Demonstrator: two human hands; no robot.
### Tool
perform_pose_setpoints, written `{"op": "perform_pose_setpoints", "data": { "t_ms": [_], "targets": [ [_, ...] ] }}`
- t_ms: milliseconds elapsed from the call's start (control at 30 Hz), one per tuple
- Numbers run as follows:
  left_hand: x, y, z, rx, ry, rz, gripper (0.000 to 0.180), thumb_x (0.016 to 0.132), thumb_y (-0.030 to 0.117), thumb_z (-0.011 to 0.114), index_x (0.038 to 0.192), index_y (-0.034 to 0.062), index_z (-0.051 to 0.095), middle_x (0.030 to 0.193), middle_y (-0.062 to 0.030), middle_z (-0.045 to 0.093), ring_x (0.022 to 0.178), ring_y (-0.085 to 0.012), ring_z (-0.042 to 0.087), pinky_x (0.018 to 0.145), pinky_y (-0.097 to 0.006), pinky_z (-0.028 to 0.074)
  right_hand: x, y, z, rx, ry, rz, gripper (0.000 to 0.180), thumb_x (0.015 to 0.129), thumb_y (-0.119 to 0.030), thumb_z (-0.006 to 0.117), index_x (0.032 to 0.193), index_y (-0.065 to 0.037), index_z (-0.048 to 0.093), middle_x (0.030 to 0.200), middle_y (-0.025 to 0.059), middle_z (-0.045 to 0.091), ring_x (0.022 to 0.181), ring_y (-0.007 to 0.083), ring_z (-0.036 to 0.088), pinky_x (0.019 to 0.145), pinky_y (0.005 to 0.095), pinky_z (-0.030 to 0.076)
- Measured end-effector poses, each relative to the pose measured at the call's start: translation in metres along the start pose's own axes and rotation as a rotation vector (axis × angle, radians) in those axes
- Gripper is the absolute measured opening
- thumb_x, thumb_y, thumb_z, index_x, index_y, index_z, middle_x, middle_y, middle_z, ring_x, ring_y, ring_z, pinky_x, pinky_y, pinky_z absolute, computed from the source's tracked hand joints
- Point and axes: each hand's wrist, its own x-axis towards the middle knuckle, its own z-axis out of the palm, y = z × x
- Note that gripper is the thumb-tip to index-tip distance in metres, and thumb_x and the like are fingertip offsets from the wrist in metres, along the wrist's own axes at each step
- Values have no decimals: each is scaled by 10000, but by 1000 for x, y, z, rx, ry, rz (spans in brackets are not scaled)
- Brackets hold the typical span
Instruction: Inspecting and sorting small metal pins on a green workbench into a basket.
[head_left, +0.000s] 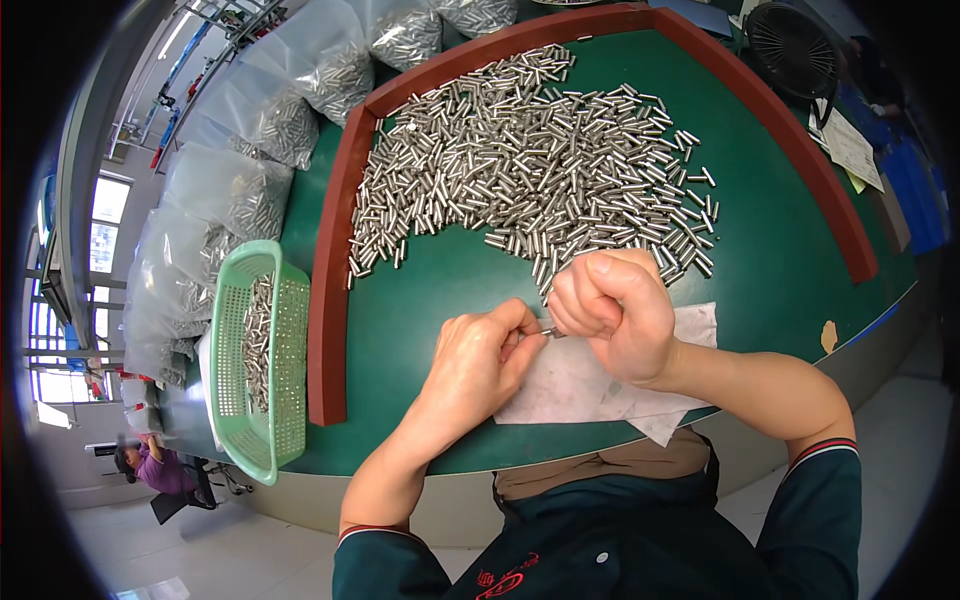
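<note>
A small metal pin (548, 332) sits between the two hands, its near-left end pinched by thumb and forefinger of the left hand (470, 360); that grip is closed down to the pin's thickness. The right hand (622, 318) is curled into a fist at the pin's 3 o'clock; whether it touches the pin or hides others inside, I cannot tell. From the pin, the heap of similar pins (530, 150) spreads at 12 o'clock on the green surface (420, 300), and a pale cloth (580, 385) lies at 5 o'clock.

The pin looks light, rigid and hard to damage, but its smooth, shiny, rounded side would probably roll or slip. A fingertip pinch across the middle of its length, thumb opposite forefinger, should hold it best.
</note>
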Motion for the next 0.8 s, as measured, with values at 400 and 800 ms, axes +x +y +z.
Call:
{"op": "perform_pose_setpoints", "data": {
  "t_ms": [400, 800],
  "targets": [
    [1, 1, 1, -30, 6, -29, 90, 702, 64, 610, 679, 18, 537, 447, -88, 446, 402, -248, 456, 430, -338, 359, 0, -1, 1, -13, 22, 6, 387, 826, -196, 354, 460, -100, 271, 407, -1, 272, 381, 90, 192, 385, 250, 174],
    [1, 5, 2, -34, 15, -38, 100, 693, 33, 599, 642, -4, 521, 474, -133, 475, 436, -301, 490, 446, -362, 378, -7, 7, 5, -188, 16, -27, 380, 826, -168, 358, 469, -84, 262, 429, -1, 273, 420, 90, 211, 412, 247, 189]
  ]
}}
